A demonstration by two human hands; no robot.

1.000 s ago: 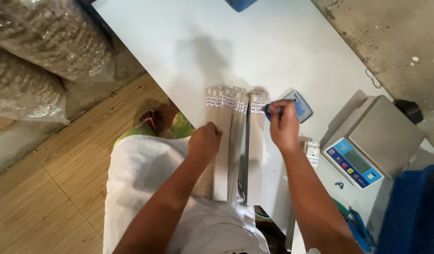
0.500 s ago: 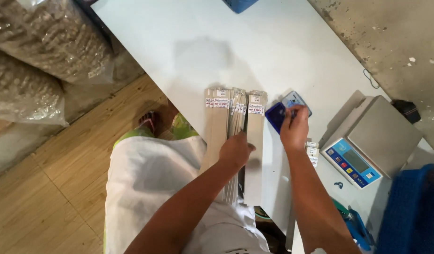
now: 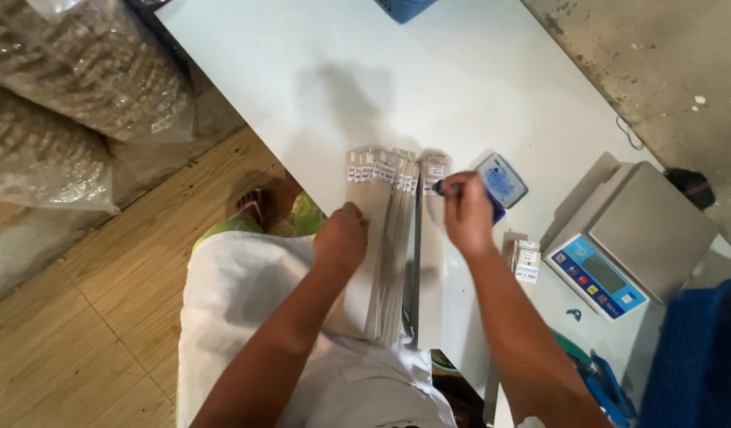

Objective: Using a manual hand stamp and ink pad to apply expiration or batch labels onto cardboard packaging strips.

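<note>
Your left hand (image 3: 341, 238) rests flat on the fanned tan strips (image 3: 389, 246) at the counter (image 3: 460, 87) edge, gripping nothing. Your right hand (image 3: 467, 212) closes its grip on a small blue stamp (image 3: 440, 187), pressed on the rightmost strip's label, just beside the ink pad (image 3: 501, 181).

I am working in a small packing room: a digital weighing scale (image 3: 631, 242) is sitting at the right on my white table (image 3: 429, 71), bulging clear sacks (image 3: 72, 87) are lying far left on the wooden floor (image 3: 80, 333)
</note>
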